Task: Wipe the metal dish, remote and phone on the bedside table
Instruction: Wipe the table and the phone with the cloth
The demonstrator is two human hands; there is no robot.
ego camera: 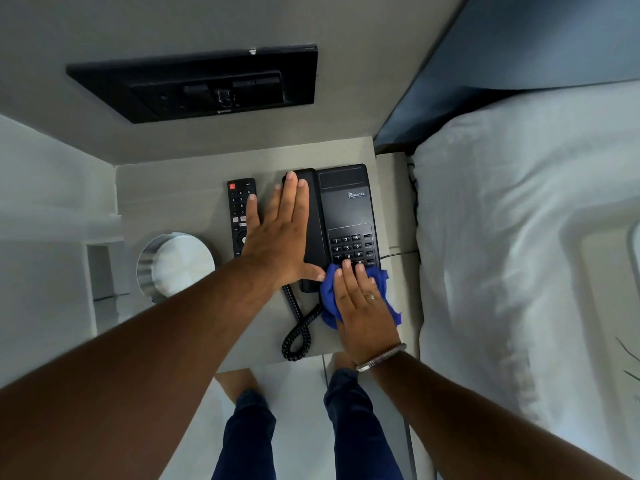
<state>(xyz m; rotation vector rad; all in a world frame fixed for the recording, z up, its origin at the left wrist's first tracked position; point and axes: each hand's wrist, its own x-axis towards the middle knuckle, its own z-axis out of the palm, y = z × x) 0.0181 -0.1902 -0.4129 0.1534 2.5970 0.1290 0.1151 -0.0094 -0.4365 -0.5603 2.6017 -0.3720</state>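
A black desk phone (pixel 346 206) sits on the bedside table (pixel 180 188), its handset on the left side. My left hand (pixel 280 237) lies flat, fingers apart, over the handset and partly over the black remote (pixel 240 209). My right hand (pixel 363 306) presses a blue cloth (pixel 329 296) flat against the phone's near edge, fingertips at the lowest keypad row. A round metal dish (pixel 176 265) stands at the table's left front, untouched.
The phone's coiled cord (pixel 298 327) loops off the table's front edge. A bed with white linen (pixel 519 254) lies close on the right. A black switch panel (pixel 207 84) is on the wall behind. My legs stand below the table.
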